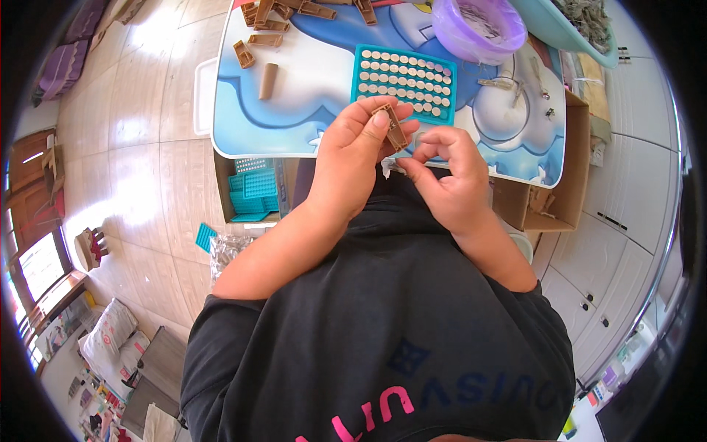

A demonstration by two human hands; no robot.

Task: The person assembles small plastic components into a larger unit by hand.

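Observation:
My left hand point(351, 140) is closed around a small brown plastic casing point(391, 129), long and hollow with its open side up. Close to its lower end, my right hand point(455, 173) pinches a small greyish piece point(392, 168), too small to name. Just beyond both hands lies a teal tray point(357, 70) bearing rows of round, whitish discs point(403, 75). More brown casings point(265, 40) are scattered at the table's far left, and one point(269, 81) rests apart from them with its smooth side up.
A purple-lined basin point(442, 26) and a pale teal basin point(549, 33) of greyish pieces stand at the far right. Small grey parts point(497, 84) lie on the blue-and-white table point(294, 121). Below it are stacked teal trays point(252, 193) at left and a cardboard box point(573, 166) at right.

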